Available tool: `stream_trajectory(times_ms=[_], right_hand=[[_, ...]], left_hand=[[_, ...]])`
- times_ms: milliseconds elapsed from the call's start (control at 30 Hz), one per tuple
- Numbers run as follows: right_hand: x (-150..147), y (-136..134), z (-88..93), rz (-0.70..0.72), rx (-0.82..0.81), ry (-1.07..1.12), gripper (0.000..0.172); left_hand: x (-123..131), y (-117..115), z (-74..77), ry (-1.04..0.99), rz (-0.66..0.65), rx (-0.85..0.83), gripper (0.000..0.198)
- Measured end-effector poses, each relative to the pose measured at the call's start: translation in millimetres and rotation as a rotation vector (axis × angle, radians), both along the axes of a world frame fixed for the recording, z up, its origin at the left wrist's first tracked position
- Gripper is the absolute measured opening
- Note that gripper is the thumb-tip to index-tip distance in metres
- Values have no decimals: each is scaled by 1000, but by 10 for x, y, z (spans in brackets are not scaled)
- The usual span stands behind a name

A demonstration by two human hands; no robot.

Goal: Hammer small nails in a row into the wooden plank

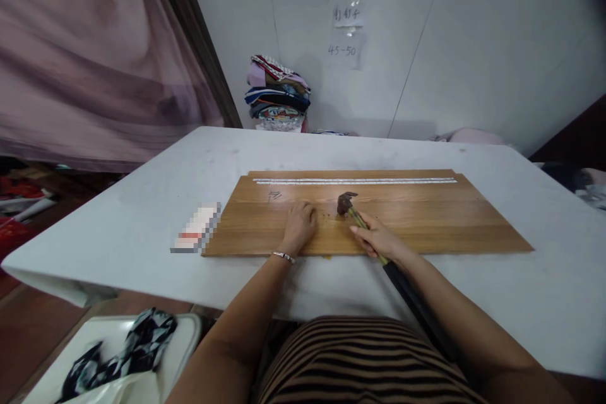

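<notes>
A wooden board (426,221) lies flat on the white table. My right hand (374,237) is wrapped round the upper handle of a claw hammer (346,202), whose rusty head is just above or on the board. The hammer's black grip runs back beneath my right forearm. My left hand (300,224) rests on the board left of the hammer, fingers curled together; what they hold, if anything, is hidden. Small dark specks lie between my hands. Several loose nails (274,194) lie on the board to the upper left. A white strip (355,181) runs along the board's far edge.
A blurred-out flat object (196,227) lies on the white table (156,202) left of the board. Folded clothes (278,95) are stacked by the wall behind. A white stool (184,334) with patterned cloth (150,334) stands at the lower left. A curtain hangs at the left.
</notes>
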State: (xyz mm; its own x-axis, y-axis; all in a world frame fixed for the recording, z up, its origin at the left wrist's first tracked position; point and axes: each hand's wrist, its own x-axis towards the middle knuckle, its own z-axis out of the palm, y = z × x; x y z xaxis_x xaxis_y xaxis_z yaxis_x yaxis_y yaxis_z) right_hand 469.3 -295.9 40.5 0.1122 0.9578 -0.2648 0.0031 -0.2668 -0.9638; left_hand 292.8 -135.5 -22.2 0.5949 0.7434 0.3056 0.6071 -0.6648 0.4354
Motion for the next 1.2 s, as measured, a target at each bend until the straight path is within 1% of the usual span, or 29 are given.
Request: stream_trajectory(times_ms=[100,267,500,700,933,1133,1200], right_hand=[[-1,-17,-9,9,3,-12,76],[2,-3,38,-19,-5,-8,79],[-6,-8,-19,10,3,-30,76],[2,-2,34,-19,-6,-31,78],[-1,-4,-30,20,3,-21,76],[-1,0,32,-16,3,-17,76],[-1,11,25,-15,-6,-14,77]], left_hand=[[2,3,-6,0,3,7,19],[2,5,-12,4,-1,14,19],[2,1,-11,1,2,16,18],[2,2,1,25,-1,31,19],[0,8,-26,4,5,21,18],[-1,19,-32,-5,-9,29,19],[-2,19,-35,-11,-9,20,19]])
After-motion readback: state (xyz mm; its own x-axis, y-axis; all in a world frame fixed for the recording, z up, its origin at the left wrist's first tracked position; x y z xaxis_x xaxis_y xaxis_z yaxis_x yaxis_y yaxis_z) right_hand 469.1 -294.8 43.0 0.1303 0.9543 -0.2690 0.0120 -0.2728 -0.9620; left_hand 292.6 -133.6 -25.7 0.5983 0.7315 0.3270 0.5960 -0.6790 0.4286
